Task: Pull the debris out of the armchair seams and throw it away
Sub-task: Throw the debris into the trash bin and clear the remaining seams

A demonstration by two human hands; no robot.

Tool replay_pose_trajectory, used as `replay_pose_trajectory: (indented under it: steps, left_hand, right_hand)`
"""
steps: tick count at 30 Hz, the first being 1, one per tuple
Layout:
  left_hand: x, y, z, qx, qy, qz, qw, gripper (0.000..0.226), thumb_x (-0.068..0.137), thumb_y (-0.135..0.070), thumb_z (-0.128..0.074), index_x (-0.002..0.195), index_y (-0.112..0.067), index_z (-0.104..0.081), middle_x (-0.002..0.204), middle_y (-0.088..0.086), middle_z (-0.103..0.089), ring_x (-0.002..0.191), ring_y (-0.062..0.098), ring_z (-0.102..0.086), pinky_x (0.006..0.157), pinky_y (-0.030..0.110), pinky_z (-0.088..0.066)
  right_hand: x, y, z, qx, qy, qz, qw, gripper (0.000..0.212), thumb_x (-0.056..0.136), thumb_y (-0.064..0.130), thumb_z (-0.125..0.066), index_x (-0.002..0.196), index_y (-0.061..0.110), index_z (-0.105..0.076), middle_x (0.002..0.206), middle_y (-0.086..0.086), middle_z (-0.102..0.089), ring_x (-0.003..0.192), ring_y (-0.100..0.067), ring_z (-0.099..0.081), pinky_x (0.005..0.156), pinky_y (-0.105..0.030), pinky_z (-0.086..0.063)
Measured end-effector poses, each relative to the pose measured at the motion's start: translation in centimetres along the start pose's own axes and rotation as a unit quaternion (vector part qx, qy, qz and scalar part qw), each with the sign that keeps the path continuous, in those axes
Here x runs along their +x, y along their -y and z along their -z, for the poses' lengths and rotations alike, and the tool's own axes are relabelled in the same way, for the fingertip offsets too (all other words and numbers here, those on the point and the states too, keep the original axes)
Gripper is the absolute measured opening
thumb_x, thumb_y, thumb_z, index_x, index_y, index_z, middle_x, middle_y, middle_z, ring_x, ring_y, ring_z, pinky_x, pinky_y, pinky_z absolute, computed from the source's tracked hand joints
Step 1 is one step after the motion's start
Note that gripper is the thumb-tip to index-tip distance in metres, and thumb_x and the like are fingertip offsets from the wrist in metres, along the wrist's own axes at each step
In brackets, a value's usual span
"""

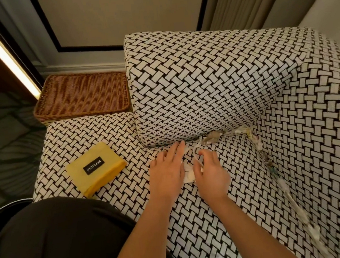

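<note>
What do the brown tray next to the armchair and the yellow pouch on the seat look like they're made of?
Brown tray: woven wicker or rattan, possibly synthetic; ribbed weave shows, matte. Yellow pouch: matte cloth, likely canvas; soft folded edge, sewn-on black label.

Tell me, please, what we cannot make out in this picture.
Head view:
- white scraps: mostly covered by the left hand and right hand; whether the right hand pinches them is unclear.
- seam debris near the bottom edge: motion-blurred, pieces indistinguishable.
- Anything deeper in the seam: hidden by the armchair upholstery.
</note>
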State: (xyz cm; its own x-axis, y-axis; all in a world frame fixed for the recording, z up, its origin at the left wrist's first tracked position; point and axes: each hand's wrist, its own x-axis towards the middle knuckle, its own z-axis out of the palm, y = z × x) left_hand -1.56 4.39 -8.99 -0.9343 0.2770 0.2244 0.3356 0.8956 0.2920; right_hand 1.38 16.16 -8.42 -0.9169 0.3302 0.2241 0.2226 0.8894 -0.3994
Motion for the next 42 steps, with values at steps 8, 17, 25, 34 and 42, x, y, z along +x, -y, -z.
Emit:
replay_pose_trajectory:
  steps: [8,17,25,34,42]
  left_hand:
    - [1.7,-0.1,-0.3,0.008,0.031,-0.025,0.999,0.029,0.092,-0.036,-0.036,0.112,-0.022,-0.051,0.108,-0.002,-0.055,0.097,0.020,-0.051,0.079,0.034,-0.050]
    - [1.1,-0.4,0.9,-0.035,0.032,0.041,0.998,0.040,0.095,-0.035,-0.028,0.081,-0.017,-0.060,0.067,-0.003,-0.062,0.057,0.011,-0.055,0.046,0.021,-0.037]
    - [-0.8,-0.4,2.9,-0.080,0.090,0.141,0.983,0.037,0.100,-0.034,-0.027,0.097,-0.017,-0.060,0.080,-0.003,-0.062,0.066,0.012,-0.058,0.053,0.022,-0.044]
    - [-0.7,1.0,10.9,-0.425,-0.062,0.292,0.854,0.038,0.099,-0.025,-0.039,0.064,-0.014,-0.050,0.060,0.000,-0.047,0.052,0.010,-0.040,0.048,0.019,-0.033]
    - [-2.6,9.0,21.3,-0.430,-0.177,0.308,0.830,0.046,0.095,-0.022,-0.043,0.052,-0.017,-0.029,0.049,-0.003,-0.026,0.043,0.009,-0.024,0.044,0.022,-0.022]
  right_hand:
    - [1.2,-0.1,-0.5,-0.077,0.013,0.022,0.997,0.021,0.090,0.036,-0.048,0.101,0.021,-0.057,0.095,0.001,-0.055,0.079,-0.015,-0.055,0.070,-0.031,-0.041]
    - [1.1,-0.3,-1.0,0.037,-0.011,0.151,0.988,0.046,0.093,0.038,-0.036,0.078,0.009,-0.068,0.094,0.002,-0.065,0.062,-0.008,-0.058,0.056,-0.019,-0.044]
    - [0.5,1.2,0.0,0.075,0.036,0.136,0.987,0.038,0.094,0.039,-0.042,0.068,0.015,-0.056,0.048,0.010,-0.047,0.038,-0.004,-0.039,0.036,-0.013,-0.028]
    - [1.6,10.4,5.1,0.398,0.117,0.023,0.910,0.030,0.096,0.018,-0.047,0.067,0.014,-0.050,0.055,0.007,-0.045,0.041,0.002,-0.041,0.040,-0.011,-0.032]
    - [0.0,22.4,6.8,0.445,0.191,0.119,0.867,0.041,0.096,0.021,-0.045,0.057,0.014,-0.039,0.050,0.007,-0.033,0.042,-0.002,-0.030,0.043,-0.012,-0.026]
